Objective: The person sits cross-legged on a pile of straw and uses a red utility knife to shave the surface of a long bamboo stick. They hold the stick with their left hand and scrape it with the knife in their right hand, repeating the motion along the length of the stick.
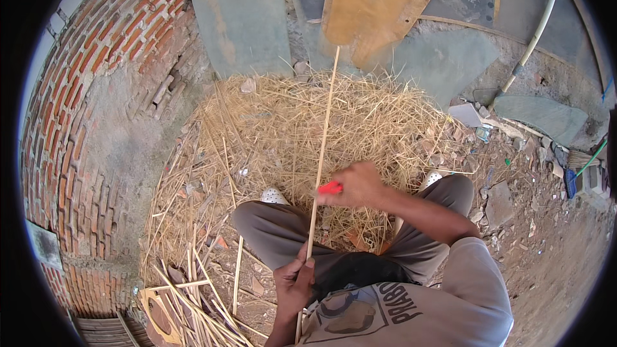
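A long, slender strip of pale, woody material runs lengthwise between the person's bent knees, narrow and nearly straight, its far tip reaching the lower edge of a tan board in the view and its near end passing beside the shirt. The left hand grips the strip close to the body, thumb and fingers wrapped about it. The right hand is closed around a small, smooth red tool, held against the strip farther up; its working edge is too small to tell.

Beyond the strip spreads a tangled heap of shavings, dry, thin, curling and straw-coloured. At lower left, stiffer cut sticks lie crossed in a loose pile on gritty ground. White shoes dotted with holes show beside matte grey-brown trousers. To the left rises a rough brick wall, orange-red and partly coated in worn grey plaster. A flat grey-green board leans behind the heap.
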`<action>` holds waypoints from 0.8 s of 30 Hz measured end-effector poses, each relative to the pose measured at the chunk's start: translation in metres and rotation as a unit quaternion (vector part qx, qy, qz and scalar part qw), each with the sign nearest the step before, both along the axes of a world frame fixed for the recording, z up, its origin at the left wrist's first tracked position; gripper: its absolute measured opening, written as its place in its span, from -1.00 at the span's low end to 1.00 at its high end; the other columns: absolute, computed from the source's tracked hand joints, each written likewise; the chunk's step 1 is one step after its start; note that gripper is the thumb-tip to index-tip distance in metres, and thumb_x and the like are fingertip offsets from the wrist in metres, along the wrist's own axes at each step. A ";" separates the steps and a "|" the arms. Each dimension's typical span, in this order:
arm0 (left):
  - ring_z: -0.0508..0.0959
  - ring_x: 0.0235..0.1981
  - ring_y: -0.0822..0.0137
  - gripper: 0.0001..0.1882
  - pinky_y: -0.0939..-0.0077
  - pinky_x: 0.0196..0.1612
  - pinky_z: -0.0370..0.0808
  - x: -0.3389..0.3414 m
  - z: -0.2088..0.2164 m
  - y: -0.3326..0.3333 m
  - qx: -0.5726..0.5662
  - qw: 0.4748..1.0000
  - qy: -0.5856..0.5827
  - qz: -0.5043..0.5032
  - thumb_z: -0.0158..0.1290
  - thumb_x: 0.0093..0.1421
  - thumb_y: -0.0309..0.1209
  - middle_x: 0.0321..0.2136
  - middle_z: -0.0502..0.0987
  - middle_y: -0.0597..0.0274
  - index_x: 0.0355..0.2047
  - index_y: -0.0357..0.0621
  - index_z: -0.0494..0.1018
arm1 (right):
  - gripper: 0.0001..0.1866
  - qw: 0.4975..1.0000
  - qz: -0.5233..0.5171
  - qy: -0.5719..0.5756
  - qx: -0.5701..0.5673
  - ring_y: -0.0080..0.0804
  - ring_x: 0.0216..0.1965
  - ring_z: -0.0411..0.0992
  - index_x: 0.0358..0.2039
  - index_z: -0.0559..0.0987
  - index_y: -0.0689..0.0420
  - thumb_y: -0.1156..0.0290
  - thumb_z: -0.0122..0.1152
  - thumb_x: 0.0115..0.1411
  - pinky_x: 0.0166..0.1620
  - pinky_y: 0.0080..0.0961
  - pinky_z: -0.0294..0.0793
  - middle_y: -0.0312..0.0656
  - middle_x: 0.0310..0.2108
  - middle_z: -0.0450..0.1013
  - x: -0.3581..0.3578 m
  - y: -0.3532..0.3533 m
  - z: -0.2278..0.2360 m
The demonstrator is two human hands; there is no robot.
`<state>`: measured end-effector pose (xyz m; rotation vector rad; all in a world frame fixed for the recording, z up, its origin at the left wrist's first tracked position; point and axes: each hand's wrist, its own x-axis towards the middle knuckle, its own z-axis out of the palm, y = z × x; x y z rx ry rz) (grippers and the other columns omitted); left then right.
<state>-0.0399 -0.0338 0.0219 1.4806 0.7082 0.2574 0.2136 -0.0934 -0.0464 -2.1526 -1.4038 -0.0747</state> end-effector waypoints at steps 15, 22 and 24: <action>0.19 -0.73 0.73 -0.63 0.76 -0.69 0.07 -0.018 -0.001 -0.011 -0.016 0.999 0.022 -0.032 -0.06 0.31 -0.51 -0.73 0.26 0.53 0.12 -0.21 0.41 | -0.14 0.978 -0.140 0.108 -0.109 -0.45 -0.75 0.39 -0.72 0.55 0.04 -0.59 -0.22 0.01 -0.65 -0.37 0.36 -0.32 -0.86 0.30 0.081 0.002 -0.006; 0.14 -0.72 0.75 -0.63 0.77 -0.68 0.04 -0.015 0.004 -0.004 0.027 0.999 -0.005 -0.027 -0.06 0.31 -0.53 -0.72 0.23 0.57 0.13 -0.24 0.39 | -0.22 0.997 0.025 -0.038 0.067 -0.33 -0.81 0.32 -0.82 0.43 0.05 -0.53 0.11 -0.16 -0.69 -0.37 0.26 -0.28 -0.86 0.30 0.017 0.002 -0.006; 0.13 -0.72 0.76 -0.62 0.77 -0.67 0.02 -0.017 0.001 -0.003 0.052 0.998 0.003 -0.039 -0.07 0.31 -0.53 -0.72 0.22 0.58 0.14 -0.25 0.38 | -0.22 0.995 0.035 -0.054 0.080 -0.29 -0.80 0.34 -0.83 0.41 0.05 -0.52 0.17 -0.20 -0.68 -0.36 0.28 -0.26 -0.85 0.31 0.014 0.003 -0.007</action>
